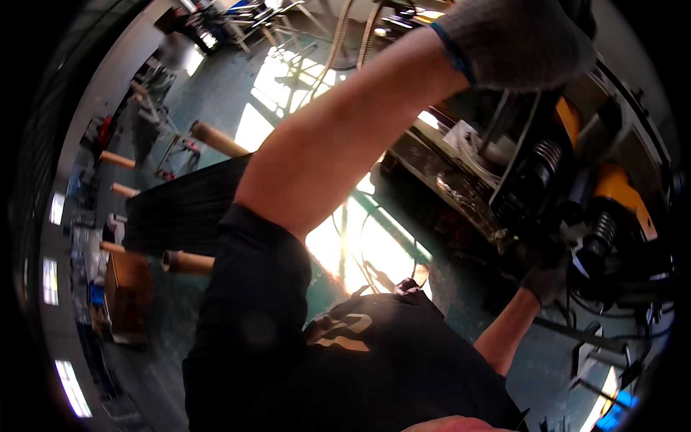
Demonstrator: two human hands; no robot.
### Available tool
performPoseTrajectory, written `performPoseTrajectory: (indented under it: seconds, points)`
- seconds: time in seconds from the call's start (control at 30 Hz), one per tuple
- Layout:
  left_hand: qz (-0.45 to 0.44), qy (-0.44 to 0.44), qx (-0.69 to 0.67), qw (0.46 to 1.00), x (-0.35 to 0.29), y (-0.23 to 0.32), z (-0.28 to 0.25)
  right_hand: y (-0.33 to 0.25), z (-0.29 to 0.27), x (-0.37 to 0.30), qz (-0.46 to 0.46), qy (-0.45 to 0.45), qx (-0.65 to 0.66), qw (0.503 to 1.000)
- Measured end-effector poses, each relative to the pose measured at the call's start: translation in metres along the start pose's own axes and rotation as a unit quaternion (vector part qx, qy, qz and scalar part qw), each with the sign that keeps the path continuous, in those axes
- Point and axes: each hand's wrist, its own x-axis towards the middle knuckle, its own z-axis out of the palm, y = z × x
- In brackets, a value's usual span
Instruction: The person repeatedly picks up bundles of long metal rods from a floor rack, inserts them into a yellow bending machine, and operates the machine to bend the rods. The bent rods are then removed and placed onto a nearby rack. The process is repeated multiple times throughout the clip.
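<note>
My left arm stretches across the view to the upper right. A grey knitted glove with a blue cuff covers my left hand (522, 47), which is raised over the upper part of a machine (497, 209); its fingers are out of sight. My right hand (548, 281), in a dark-looking glove, is low at the machine's near right side, and shadow hides its fingers. Between the two hands are a yellow bracket (615, 183), a black coil spring (543, 162) and another coil spring (603, 234). Beside them lies a whitish piece (464, 140) on the machine.
Left of me stands a dark ribbed sheet or stack (180, 205) with brown tubes (216, 138) around it. A brown box (129, 295) is farther left. Cables (601, 309) hang below the machine. Another person (176, 50) is far off at the upper left.
</note>
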Motion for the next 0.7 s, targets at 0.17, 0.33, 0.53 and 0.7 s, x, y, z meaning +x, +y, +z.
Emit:
performPoseTrajectory:
  seconds: [0.17,0.33,0.53,0.7]
  points:
    - [-0.133,0.212,-0.110,0.962,-0.171,0.017,-0.025,0.012,0.041,-0.036,-0.197,-0.135,-0.183,0.954]
    - [-0.231,0.430,-0.144,0.861,-0.325,0.070,-0.028,-0.048,0.091,-0.080,-0.259,-0.138,-0.543,0.787]
    - [-0.262,0.690,-0.120,0.664,-0.437,0.209,0.023,-0.060,0.213,-0.151,-0.018,-0.553,0.167,0.816]
    - [-0.253,0.810,0.007,0.530,-0.498,0.326,0.091,-0.076,0.234,-0.249,-0.052,-0.735,0.180,0.652]
